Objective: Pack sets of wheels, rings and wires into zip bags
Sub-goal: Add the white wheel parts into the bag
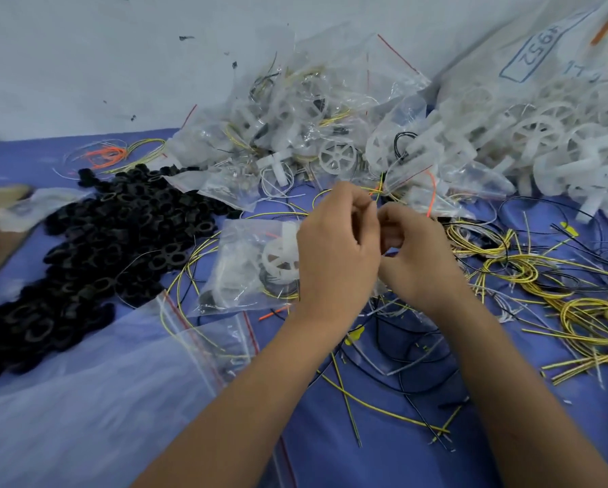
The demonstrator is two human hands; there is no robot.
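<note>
- Nearest, bottom left: stack of empty zip bags (176,350) with red seal strips, flat on the blue table cover (366,452).
- Loose yellow and black wires (394,413) strewn over the cover beside both forearms.
- Mid-scene: left hand (334,255) and right hand (415,262) close together, fingers curled, pinching thin yellow wire strands (374,197) between them; exact grip hidden by the knuckles.
- Just left of the left hand: filled bag (249,265) holding a white wheel (281,260) and wire.
- Further left: heap of black rings (95,255).
- Right: coiled yellow wire bundles (584,311).
- Farthest, against the wall: pile of packed bags (302,118) and a big sack of white wheels (542,135).
</note>
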